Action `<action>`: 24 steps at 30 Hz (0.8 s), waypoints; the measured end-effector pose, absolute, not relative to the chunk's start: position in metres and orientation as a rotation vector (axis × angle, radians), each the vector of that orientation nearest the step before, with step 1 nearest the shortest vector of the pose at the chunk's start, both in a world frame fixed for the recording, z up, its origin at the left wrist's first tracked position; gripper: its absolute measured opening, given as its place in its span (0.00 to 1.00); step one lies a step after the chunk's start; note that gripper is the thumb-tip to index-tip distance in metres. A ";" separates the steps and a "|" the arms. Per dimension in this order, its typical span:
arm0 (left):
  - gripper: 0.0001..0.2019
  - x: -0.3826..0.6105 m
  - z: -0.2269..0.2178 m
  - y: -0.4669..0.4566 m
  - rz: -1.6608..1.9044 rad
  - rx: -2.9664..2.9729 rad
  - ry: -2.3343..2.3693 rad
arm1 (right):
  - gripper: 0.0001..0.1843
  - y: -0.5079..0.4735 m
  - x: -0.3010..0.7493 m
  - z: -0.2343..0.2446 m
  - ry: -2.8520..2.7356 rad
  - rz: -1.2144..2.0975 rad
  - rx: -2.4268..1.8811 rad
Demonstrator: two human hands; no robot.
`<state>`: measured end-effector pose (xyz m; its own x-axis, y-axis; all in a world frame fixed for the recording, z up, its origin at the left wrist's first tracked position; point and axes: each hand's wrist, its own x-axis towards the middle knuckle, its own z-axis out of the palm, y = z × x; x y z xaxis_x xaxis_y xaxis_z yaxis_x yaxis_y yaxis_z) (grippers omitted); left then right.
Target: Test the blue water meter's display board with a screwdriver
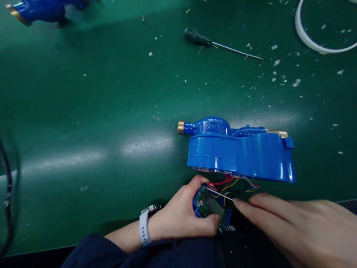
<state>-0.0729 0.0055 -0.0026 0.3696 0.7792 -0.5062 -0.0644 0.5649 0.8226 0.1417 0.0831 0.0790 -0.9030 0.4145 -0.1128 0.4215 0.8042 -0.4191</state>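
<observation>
My left hand (188, 216) is closed around a circuit board module (211, 204) in a blue plastic frame, at the table's near edge. Its thumb lies across the lower part of the board. A thin metal-shafted tool (221, 194) is pinched in my right hand (299, 227), its handle hidden by the fingers. The shaft's tip lies at the upper left edge of the module. Red, yellow and dark wires (232, 182) run from the module to a blue water meter (239, 151). The meter rests on its side, its brass threaded ends pointing left and right.
A black-handled screwdriver (199, 38) lies farther back on the green table (101, 103). Another blue meter body (44, 8) is at the back left. A white strap loop (305, 35) is at the right, near scattered pale scraps. A dark cable (7, 182) hangs at the left.
</observation>
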 end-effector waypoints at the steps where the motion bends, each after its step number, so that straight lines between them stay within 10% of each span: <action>1: 0.26 -0.073 -0.003 0.005 0.639 0.802 1.052 | 0.31 0.089 0.139 0.080 2.944 -0.806 0.697; 6: 0.27 -0.072 -0.004 0.005 0.662 0.794 1.058 | 0.24 0.098 0.136 0.079 2.916 -1.042 0.883; 13: 0.26 -0.073 0.000 0.007 0.610 0.804 1.056 | 0.32 0.079 0.153 0.072 3.050 -0.447 0.507; 24: 0.27 -0.075 -0.002 0.006 0.602 0.776 1.016 | 0.22 0.082 0.165 0.055 2.987 -1.010 0.713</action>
<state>-0.0749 0.0065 -0.0023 0.4112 0.7533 -0.5133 -0.0878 0.5932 0.8003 0.1648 0.0822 0.0553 -0.8987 0.4353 -0.0532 0.3782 0.7081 -0.5962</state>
